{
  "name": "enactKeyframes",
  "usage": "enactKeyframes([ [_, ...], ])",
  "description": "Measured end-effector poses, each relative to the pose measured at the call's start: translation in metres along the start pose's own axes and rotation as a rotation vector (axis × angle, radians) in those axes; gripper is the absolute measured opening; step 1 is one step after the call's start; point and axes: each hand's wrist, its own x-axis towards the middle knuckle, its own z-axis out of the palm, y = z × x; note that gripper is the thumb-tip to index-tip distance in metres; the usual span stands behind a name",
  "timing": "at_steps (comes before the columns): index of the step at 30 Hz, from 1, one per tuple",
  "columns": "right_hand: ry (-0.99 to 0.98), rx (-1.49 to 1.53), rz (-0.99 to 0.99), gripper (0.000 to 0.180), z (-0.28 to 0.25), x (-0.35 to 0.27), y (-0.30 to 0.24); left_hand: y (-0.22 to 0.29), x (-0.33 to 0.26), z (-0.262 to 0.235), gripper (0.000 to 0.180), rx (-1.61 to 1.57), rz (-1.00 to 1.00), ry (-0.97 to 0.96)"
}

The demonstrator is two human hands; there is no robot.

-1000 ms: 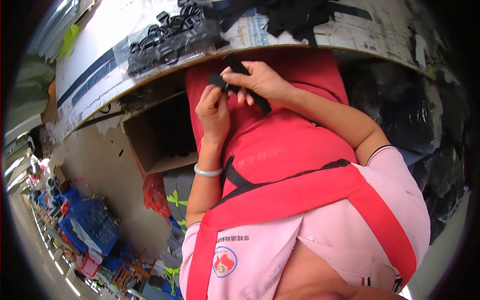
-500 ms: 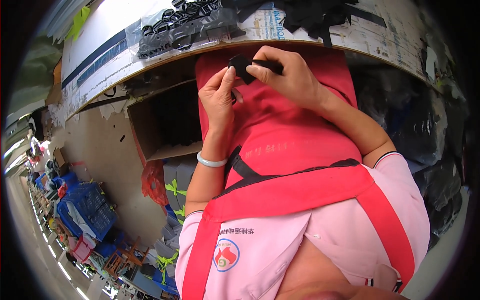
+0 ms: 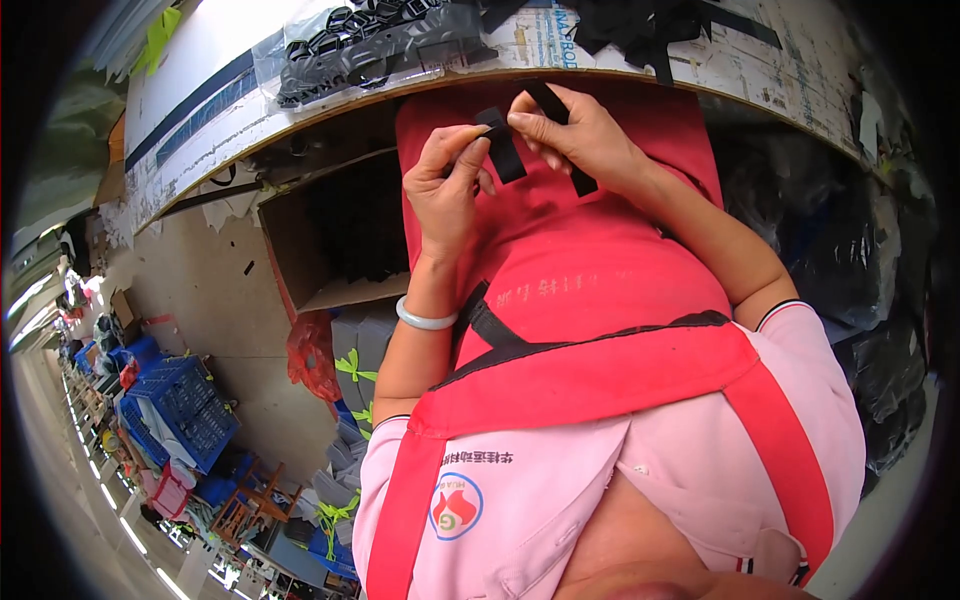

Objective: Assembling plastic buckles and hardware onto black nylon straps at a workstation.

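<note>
My left hand (image 3: 448,185), with a pale bracelet at its wrist, pinches a short black strap (image 3: 507,158) between thumb and fingers. The strap hangs down over the red apron (image 3: 590,260); whether a small fitting sits at its top end is too dark to tell. Just to the right, my right hand (image 3: 580,135) grips another length of black webbing (image 3: 547,102), which runs up past the fingers and comes out below the palm. A small gap parts the two hands, close to the table's front edge.
On the worktable (image 3: 215,150) lie a clear bag of black plastic buckles (image 3: 365,45) and a heap of black straps (image 3: 640,35). Below stands an open cardboard box (image 3: 350,293), near a red plastic bag (image 3: 312,355). Blue crates (image 3: 180,410) stand farther left; dark plastic bags (image 3: 850,250) are at right.
My hands have moved apart a little. The black piece they held together now shows as a strap hanging from my left hand, and the webbing in my right hand has swung more upright.
</note>
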Motion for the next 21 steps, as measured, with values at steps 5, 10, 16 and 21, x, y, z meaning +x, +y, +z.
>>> enactKeyframes([
  [5, -0.192, -0.061, 0.036, 0.023, -0.014, 0.006, 0.003, 0.001, -0.005, 0.002, 0.013, 0.001, 0.043, -0.071],
  [10, -0.092, -0.147, -0.134, 0.023, -0.015, 0.01, 0.013, 0.005, -0.008, 0.004, 0.012, 0.077, 0.104, -0.105],
  [16, -0.078, -0.144, -0.115, 0.016, -0.007, 0.007, 0.005, 0.014, -0.016, 0.003, 0.014, 0.084, 0.076, -0.089],
  [21, -0.151, -0.106, -0.065, 0.018, -0.006, 0.021, 0.022, 0.047, -0.03, -0.029, 0.011, 0.222, -0.078, -0.085],
])
